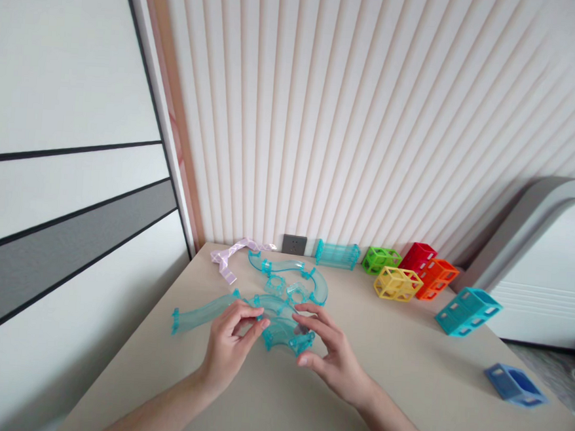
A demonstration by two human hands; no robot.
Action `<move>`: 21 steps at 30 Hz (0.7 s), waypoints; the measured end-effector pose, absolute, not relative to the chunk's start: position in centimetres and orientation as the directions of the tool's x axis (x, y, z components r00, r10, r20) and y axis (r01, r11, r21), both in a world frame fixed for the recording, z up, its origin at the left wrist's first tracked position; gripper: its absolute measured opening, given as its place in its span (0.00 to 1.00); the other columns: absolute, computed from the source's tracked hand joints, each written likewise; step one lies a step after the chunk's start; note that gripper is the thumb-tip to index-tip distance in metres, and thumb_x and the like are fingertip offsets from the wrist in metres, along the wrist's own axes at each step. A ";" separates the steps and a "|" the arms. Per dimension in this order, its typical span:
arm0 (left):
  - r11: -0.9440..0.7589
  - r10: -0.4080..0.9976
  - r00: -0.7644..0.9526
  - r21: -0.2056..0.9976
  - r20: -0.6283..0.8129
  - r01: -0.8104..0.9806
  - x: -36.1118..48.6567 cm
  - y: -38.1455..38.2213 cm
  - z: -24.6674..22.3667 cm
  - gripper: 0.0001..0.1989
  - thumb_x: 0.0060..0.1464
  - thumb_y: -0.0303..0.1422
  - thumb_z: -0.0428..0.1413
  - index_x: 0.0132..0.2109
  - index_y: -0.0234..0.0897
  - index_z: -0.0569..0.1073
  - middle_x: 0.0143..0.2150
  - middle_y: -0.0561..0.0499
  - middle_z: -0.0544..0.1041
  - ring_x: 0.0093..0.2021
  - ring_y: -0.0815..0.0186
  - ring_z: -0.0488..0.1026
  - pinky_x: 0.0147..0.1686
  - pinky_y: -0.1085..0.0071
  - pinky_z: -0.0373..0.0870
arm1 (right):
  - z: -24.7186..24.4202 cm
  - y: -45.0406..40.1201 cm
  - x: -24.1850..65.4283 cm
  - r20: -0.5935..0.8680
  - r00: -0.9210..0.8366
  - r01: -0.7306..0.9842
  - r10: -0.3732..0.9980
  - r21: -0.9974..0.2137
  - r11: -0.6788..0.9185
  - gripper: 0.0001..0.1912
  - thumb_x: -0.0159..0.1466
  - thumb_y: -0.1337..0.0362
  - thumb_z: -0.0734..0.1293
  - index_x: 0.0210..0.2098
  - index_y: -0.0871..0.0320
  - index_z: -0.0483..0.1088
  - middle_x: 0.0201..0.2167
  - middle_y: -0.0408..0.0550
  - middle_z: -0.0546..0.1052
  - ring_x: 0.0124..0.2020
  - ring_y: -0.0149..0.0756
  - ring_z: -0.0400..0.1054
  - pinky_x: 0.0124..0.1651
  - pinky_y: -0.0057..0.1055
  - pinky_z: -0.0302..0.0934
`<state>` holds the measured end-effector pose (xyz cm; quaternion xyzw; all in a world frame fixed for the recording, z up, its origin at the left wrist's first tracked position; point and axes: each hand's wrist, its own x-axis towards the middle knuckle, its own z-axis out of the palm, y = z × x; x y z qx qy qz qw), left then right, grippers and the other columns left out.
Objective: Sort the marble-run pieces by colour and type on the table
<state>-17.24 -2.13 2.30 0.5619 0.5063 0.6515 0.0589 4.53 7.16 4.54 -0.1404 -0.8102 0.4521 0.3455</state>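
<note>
The left hand (263, 317) has thumb and forefinger almost together at the left end of a translucent teal curved track (281, 338); whether they pinch it is unclear. The right hand (299, 336) is wider, thumb and fingers parted about the track's right end, and whether it grips cannot be told either. This curved track lies between the two hands, over the near-middle of the surface (381, 353).

A long teal track (204, 315) stretches leftward beyond the left hand. Just behind the hands are two teal ring pieces (275, 283), with a wavy teal track (284, 266) and an arc-shaped teal track (320, 287) around them. Farther back, a folded lilac strip (223, 258) lies at the left, and a straight teal track (338, 255) stands by the ribbed wall (324, 113), right of a dark socket (294, 244).

Openwork blocks sit to the right: green (381, 260), yellow (397, 284), red (417, 256), orange (438, 279), teal (468, 311) and, nearest the right edge, blue (516, 385).
</note>
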 end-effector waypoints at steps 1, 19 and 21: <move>-0.475 0.659 -0.345 0.725 0.669 0.498 -17.2 -2.1 2.2 0.03 0.57 0.30 0.63 0.39 0.38 0.77 0.34 0.53 0.76 0.32 0.69 0.77 0.31 0.77 0.76 | 4.5 7.3 4.5 0.422 -0.715 -0.048 0.557 -0.825 0.563 0.23 0.64 0.48 0.71 0.56 0.48 0.75 0.59 0.55 0.70 0.49 0.41 0.72 0.53 0.38 0.69; -0.511 0.639 0.114 0.309 0.761 0.802 -17.2 -2.9 0.8 0.06 0.64 0.27 0.56 0.48 0.36 0.74 0.29 0.53 0.76 0.25 0.71 0.75 0.31 0.77 0.75 | 4.5 9.5 6.2 0.324 -0.871 0.131 0.369 -0.571 0.810 0.22 0.69 0.64 0.63 0.62 0.56 0.66 0.60 0.58 0.74 0.61 0.44 0.68 0.63 0.42 0.64; -0.490 0.641 0.124 0.280 0.757 0.826 -17.3 -2.9 0.7 0.06 0.65 0.28 0.55 0.47 0.37 0.74 0.29 0.53 0.76 0.26 0.71 0.76 0.31 0.77 0.75 | 4.2 9.6 6.1 0.325 -0.874 0.136 0.362 -0.551 0.823 0.22 0.69 0.64 0.63 0.62 0.56 0.67 0.60 0.58 0.74 0.61 0.44 0.68 0.62 0.42 0.64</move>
